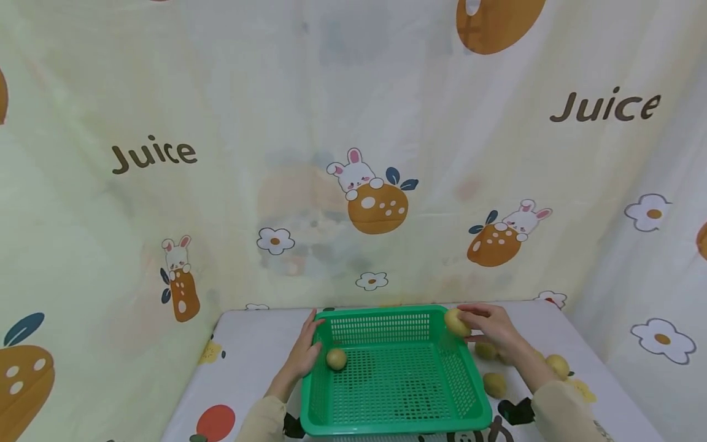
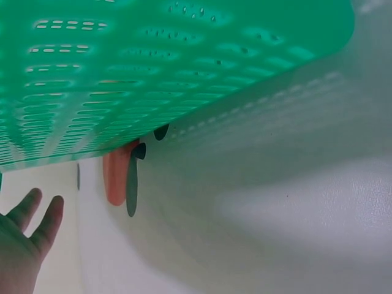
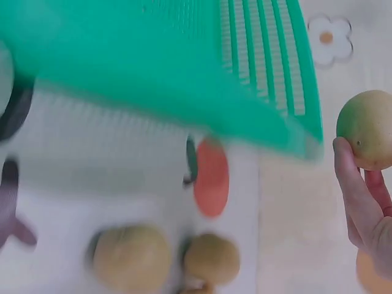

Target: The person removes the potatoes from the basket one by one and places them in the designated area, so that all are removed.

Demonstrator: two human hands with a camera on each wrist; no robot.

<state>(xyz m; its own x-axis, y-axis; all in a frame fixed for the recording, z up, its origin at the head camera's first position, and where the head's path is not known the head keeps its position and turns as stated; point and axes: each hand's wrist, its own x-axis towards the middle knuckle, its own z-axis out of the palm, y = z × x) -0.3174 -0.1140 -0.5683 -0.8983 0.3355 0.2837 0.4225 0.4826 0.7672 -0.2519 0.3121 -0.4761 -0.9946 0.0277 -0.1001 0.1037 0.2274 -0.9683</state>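
Note:
A green plastic basket (image 1: 397, 428) takes up the middle of the head view, with one round yellow-brown potato (image 1: 336, 359) inside near its left wall. At that left side, my left hand (image 1: 301, 351) touches the rim with its fingers fairly straight. In the left wrist view the left hand (image 2: 27, 242) shows spread fingers beside the basket wall (image 2: 153, 55). My right hand (image 1: 493, 325) pinches another potato (image 1: 456, 323) at the basket's right back corner. Up close, the right wrist view has this potato (image 3: 369, 128) between thumb and fingers, apart from the rim.
Several more potatoes lie on the table to the right of the basket, among them one near the basket wall (image 1: 494, 385) and one farther right (image 1: 557, 366). A patterned cloth (image 1: 248, 350) covers the table. Behind it hangs a printed curtain (image 1: 309, 123).

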